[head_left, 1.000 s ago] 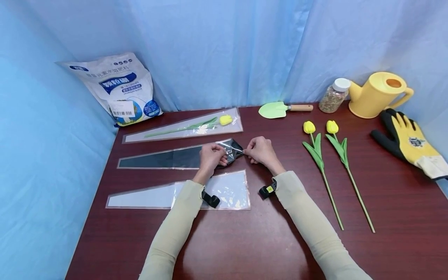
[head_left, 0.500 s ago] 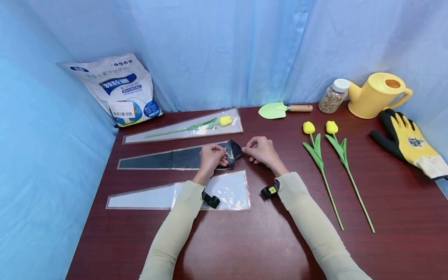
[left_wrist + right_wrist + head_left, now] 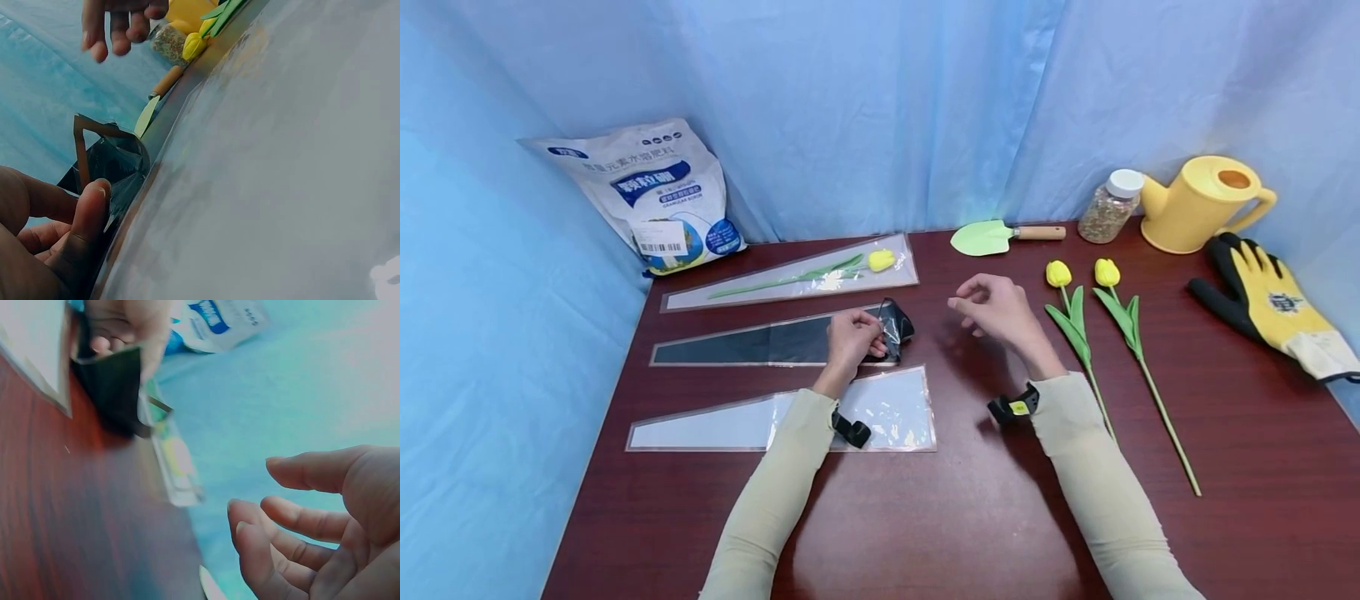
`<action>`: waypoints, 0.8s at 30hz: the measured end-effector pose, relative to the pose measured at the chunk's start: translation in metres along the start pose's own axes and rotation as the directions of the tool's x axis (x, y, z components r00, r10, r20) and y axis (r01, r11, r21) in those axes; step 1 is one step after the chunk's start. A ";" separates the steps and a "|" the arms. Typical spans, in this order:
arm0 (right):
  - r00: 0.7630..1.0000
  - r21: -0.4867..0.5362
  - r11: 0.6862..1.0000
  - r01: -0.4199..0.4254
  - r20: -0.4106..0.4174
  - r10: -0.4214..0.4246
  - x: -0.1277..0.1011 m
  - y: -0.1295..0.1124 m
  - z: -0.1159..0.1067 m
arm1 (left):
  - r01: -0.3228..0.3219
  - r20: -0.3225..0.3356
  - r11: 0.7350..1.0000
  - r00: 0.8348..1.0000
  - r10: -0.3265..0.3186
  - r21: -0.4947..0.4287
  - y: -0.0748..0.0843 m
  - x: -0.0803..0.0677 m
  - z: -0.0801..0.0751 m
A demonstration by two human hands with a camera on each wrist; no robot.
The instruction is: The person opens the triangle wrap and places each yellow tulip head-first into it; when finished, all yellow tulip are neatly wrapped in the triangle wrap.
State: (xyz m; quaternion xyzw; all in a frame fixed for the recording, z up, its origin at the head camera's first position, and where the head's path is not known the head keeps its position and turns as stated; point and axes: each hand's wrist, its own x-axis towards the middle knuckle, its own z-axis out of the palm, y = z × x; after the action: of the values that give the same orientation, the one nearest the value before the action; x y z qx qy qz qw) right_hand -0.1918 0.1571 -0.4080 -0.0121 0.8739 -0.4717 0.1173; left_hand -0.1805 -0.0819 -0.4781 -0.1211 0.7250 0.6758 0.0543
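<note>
My left hand (image 3: 852, 343) pinches the top film at the wide end of a black tapered flower bag (image 3: 805, 340). In the left wrist view, thumb and forefinger meet on that film, and the mouth (image 3: 112, 156) of the bag gapes beyond them. My right hand (image 3: 1003, 315) is off the bag, above the table to its right, with loosely bent fingers (image 3: 300, 519) and nothing between them. Two yellow tulips (image 3: 1070, 312) (image 3: 1123, 317) with green stems lie to the right of that hand; the right forearm covers the lower stem of the nearer one.
A white flower bag (image 3: 700, 429) lies in front; another pale bag (image 3: 760, 287) behind has a yellow tulip (image 3: 882, 261) inside. Along the back are a fertilizer bag (image 3: 655, 192), a hand trowel (image 3: 985, 238), a jar (image 3: 1108, 208), a yellow watering can (image 3: 1206, 204) and a gardening glove (image 3: 1273, 300).
My right hand has let go of the black bag's end and moved right and up towards the tulips. The left hand keeps its pinch, and the bag's mouth now stands more open.
</note>
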 end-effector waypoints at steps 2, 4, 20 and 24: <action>1.000 -0.010 1.000 0.016 -0.019 -0.016 -0.006 0.003 -0.012 | 0.002 0.000 1.000 1.000 -0.002 0.006 0.000 0.000 -0.001; 0.999 -0.011 1.000 0.025 -0.033 -0.025 -0.011 0.007 -0.025 | 0.003 0.001 1.000 1.000 -0.003 0.011 -0.001 0.000 -0.001; 0.988 -0.088 0.995 -0.051 -0.153 0.037 -0.049 0.054 -0.102 | 0.001 0.000 1.000 1.000 -0.001 0.014 0.001 0.000 -0.002; 0.980 -0.093 0.991 -0.096 -0.181 0.078 -0.056 0.073 -0.118 | -0.001 0.006 1.000 1.000 0.000 0.016 0.000 0.000 -0.001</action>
State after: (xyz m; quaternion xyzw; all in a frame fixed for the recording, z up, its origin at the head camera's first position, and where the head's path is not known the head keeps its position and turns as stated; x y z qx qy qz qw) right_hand -0.1564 0.3019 -0.3957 0.0621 0.9034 -0.4203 0.0587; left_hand -0.1803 -0.0829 -0.4776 -0.1187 0.7301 0.6705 0.0571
